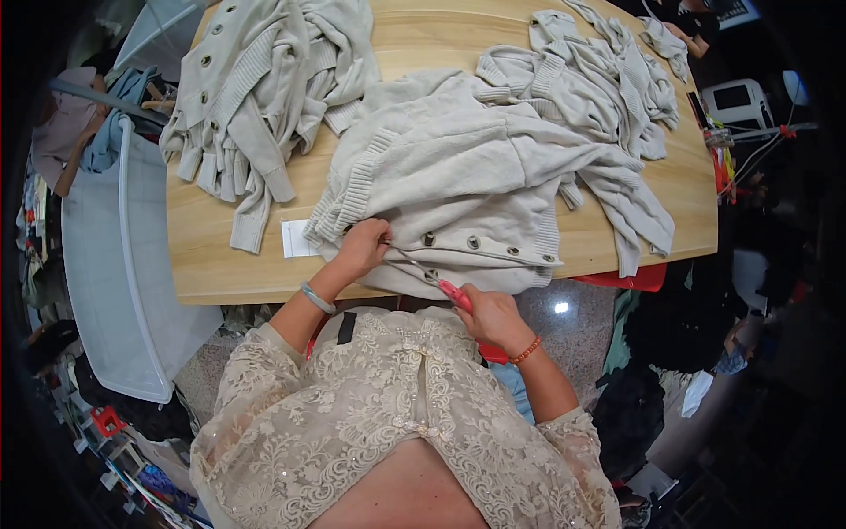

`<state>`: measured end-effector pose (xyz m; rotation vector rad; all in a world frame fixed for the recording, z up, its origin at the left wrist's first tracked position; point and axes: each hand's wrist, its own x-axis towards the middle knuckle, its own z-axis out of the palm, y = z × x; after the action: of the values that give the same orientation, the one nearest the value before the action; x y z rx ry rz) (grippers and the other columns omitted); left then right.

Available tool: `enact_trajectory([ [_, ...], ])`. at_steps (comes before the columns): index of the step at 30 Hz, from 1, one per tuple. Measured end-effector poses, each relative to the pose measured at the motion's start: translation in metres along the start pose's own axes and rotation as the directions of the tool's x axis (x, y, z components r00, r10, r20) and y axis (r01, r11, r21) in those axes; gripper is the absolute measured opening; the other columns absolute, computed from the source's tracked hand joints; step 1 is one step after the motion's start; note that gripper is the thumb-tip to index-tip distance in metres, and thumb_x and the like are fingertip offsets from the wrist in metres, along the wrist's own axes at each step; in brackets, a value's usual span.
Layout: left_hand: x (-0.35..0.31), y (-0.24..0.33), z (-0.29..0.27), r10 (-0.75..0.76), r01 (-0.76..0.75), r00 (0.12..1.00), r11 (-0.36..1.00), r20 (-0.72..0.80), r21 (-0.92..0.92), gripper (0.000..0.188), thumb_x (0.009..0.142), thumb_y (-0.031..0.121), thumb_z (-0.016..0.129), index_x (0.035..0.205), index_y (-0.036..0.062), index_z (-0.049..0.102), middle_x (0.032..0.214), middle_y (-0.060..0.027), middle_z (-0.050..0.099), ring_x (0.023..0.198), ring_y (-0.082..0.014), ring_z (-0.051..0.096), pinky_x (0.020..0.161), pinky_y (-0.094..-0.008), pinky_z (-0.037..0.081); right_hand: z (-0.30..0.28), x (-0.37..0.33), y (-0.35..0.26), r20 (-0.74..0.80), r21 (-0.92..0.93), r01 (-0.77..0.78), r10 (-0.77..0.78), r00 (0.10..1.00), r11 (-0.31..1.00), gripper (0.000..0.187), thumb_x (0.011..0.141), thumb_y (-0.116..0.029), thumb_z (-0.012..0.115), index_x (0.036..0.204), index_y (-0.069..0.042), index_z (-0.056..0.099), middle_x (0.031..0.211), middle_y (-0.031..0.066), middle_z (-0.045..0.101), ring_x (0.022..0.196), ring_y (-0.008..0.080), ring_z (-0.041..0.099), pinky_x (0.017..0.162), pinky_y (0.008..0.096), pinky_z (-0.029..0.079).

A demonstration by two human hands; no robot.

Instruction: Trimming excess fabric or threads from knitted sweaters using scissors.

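Note:
A cream knitted cardigan (445, 163) lies spread on the table in front of me, its dark buttons in a row along the edge nearest me. My left hand (363, 249) is closed in a pinch on the cardigan's button edge, near its ribbed band. In my right hand (495, 317) is a tool with a red handle (455, 296), gripped with the fingers wrapped round it. The tool's thin metal shaft reaches left to the spot by my left fingers, where its tip is hard to make out. A white paper tag (298, 240) lies beside my left hand.
More cream cardigans lie in a heap (256, 88) at the far left and another heap (608, 79) at the far right of the wooden table (220, 273). A translucent plastic bin (97, 264) stands at the left. Another person's arm (77, 150) shows there.

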<state>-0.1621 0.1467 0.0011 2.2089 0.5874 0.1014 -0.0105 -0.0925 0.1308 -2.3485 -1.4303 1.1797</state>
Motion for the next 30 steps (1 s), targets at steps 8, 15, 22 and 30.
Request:
enact_trajectory([
  [8, 0.000, 0.035, -0.003, 0.284, -0.268, 0.954, 0.952, -0.097, 0.148, 0.024, 0.073, 0.002, 0.068, 0.096, 0.0062, 0.063, 0.099, -0.0115, 0.059, 0.094, -0.0326, 0.056, 0.081, -0.0406, 0.046, 0.017, -0.013, 0.021, -0.138, 0.194, 0.024, 0.003, 0.990, 0.981, 0.027, 0.089, -0.025, 0.063, 0.108, -0.008, 0.054, 0.084, 0.0187, 0.064, 0.081, 0.0404, 0.062, 0.070, 0.0486, 0.048],
  [15, 0.030, 0.058, 0.045, 0.239, -0.239, 0.971, 0.971, -0.020, 0.011, 0.033, 0.075, 0.001, 0.066, 0.107, 0.0064, 0.058, 0.106, -0.0146, 0.054, 0.098, -0.0340, 0.056, 0.080, -0.0426, 0.048, -0.005, -0.044, 0.043, -0.190, 0.122, -0.147, 0.168, 0.967, 0.982, 0.023, 0.089, -0.024, 0.061, 0.107, -0.009, 0.056, 0.085, 0.0186, 0.065, 0.083, 0.0389, 0.063, 0.070, 0.0494, 0.048],
  [22, 0.032, 0.051, 0.040, 0.205, -0.226, 0.967, 0.964, 0.149, 0.140, 0.028, 0.075, 0.002, 0.068, 0.101, 0.0064, 0.057, 0.097, -0.0140, 0.051, 0.090, -0.0352, 0.056, 0.076, -0.0431, 0.046, -0.003, -0.045, 0.041, -0.105, 0.099, -0.129, 0.139, 0.985, 0.987, 0.021, 0.087, -0.024, 0.062, 0.100, -0.008, 0.056, 0.078, 0.0178, 0.066, 0.077, 0.0394, 0.064, 0.067, 0.0505, 0.048],
  [30, 0.038, 0.050, 0.031, 0.128, -0.152, 0.963, 0.985, 0.236, 0.087, 0.028, 0.078, 0.011, 0.070, 0.098, 0.0061, 0.051, 0.094, -0.0159, 0.059, 0.083, -0.0400, 0.059, 0.070, -0.0484, 0.047, 0.007, -0.037, 0.038, -0.046, 0.156, -0.089, 0.097, 0.994, 0.984, 0.028, 0.086, -0.028, 0.063, 0.103, -0.006, 0.057, 0.080, 0.0197, 0.066, 0.081, 0.0403, 0.065, 0.070, 0.0513, 0.048],
])
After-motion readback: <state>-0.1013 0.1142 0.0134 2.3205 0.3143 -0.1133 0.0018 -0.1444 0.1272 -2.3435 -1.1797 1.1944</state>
